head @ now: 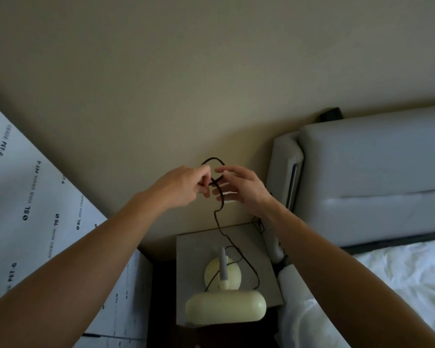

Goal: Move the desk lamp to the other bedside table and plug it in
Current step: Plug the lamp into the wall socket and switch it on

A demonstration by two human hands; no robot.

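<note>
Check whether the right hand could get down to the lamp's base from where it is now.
Probably yes. The right hand is raised above the bedside table, and only the slack black cord hangs between it and the lamp's base.

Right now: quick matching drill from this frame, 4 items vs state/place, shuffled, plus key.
Items:
1. desk lamp
2. black cord
3. left hand
4. right hand

States:
A. fingers spread, loosely at the loop
B. standing on the bedside table
C. looped in the air in front of the wall
D. pinched shut on the cord

Pairs: 1-B, 2-C, 3-D, 4-A
</note>
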